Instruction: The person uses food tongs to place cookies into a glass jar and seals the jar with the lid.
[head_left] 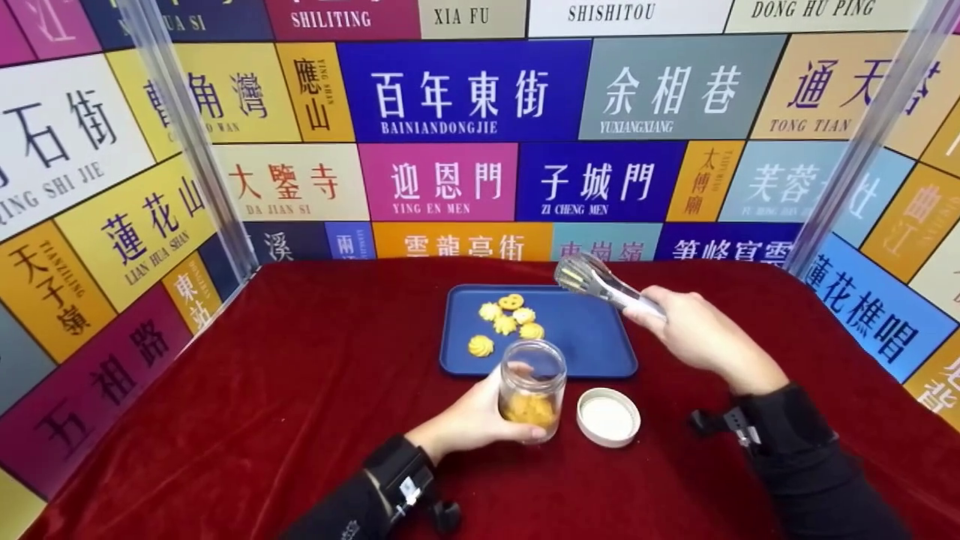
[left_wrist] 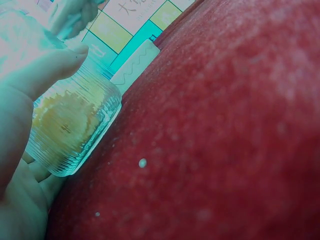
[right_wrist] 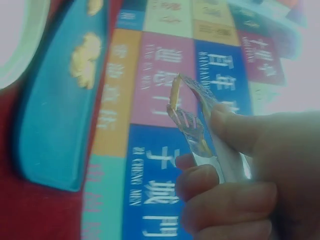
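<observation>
1. Silver tongs (head_left: 630, 296) sit in the right hand (head_left: 701, 330), which pinches them between thumb and curled fingers. Their tips are raised ahead of that grip, above the far side of the tray. A thin yellowish piece (right_wrist: 175, 92) shows between the tips in the right wrist view; whether it is a whole cookie is hard to make out.

2. Clear-walled and open at the top, the jar (head_left: 534, 382) is held by the left hand (head_left: 469, 420), with the thumb across its near side. Most of the other fingers are hidden behind it in the head view.

3. Inside that left grip, yellow cookies (head_left: 529, 409) lie low in the jar; they overlap behind the ribbed wall, so their number cannot be told.

4. Just right of the left grip, the white lid (head_left: 609, 420) lies on the red cloth (head_left: 300, 390). The jar hides part of it in the left wrist view. A pale curved rim (right_wrist: 36, 47) is cut off by the right wrist view's edge; I cannot tell whether it is the lid.

5. Beyond the left grip is the blue tray (head_left: 585, 337), its near edge partly covered by the jar. Six tray cookies (head_left: 505, 325) can be seen, one pretzel-shaped.
</observation>
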